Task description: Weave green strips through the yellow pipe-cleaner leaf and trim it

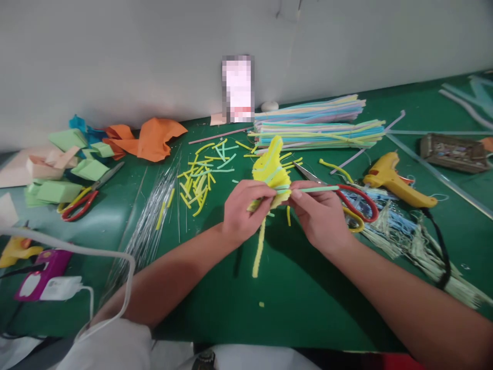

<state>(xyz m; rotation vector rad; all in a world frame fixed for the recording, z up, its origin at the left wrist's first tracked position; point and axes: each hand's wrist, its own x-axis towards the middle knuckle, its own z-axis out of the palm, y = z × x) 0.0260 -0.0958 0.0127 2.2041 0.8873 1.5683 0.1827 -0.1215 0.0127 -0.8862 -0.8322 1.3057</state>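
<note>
A yellow pipe-cleaner figure point(272, 158) with mint-green strips across it is held over the table by my left hand point(246, 208), whose fingers are closed round its lower part. From its underside a yellow pipe-cleaner stem point(259, 252) hangs down. My right hand point(318, 216) pinches a mint-green pipe cleaner point(318, 189), which lies across the figure and sticks out to the right. Just beyond the right hand lie red-and-yellow scissors point(358, 203). Cut yellow and green pipe-cleaner pieces point(198, 182) are scattered left of the figure.
Bundles of pastel pipe cleaners point(319, 128) lie at the back beside a propped phone point(238, 90). A yellow glue gun point(398, 182) and a brown tray point(454, 152) are on the right. Leftward are thin wires point(152, 216), more scissors point(87, 198), coloured paper point(154, 139) and a purple power strip point(44, 277).
</note>
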